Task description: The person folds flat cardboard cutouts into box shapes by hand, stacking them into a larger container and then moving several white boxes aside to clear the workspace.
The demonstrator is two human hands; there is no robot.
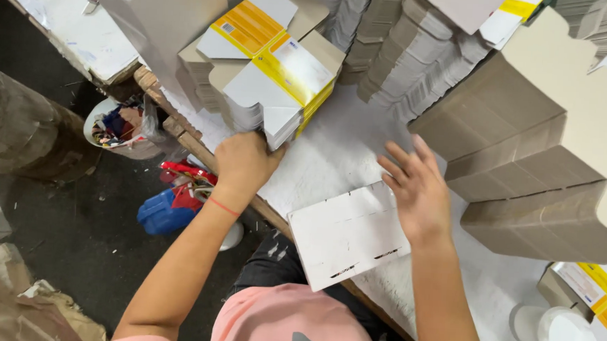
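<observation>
my left hand (245, 162) grips the carton stack (273, 86) edge, right hand (419, 190) spread flat on a blank (347, 234) — light, stiff card, probably slippery — take it by the edges.

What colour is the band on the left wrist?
Red, a thin band just below the left hand; head view.

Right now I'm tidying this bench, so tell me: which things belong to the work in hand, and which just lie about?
In hand:
left hand at the stack of flat carton blanks
right hand over the white flat carton
grey blank stacks

Lying about:
white tub
bucket of scraps
blue bag on the floor
</observation>
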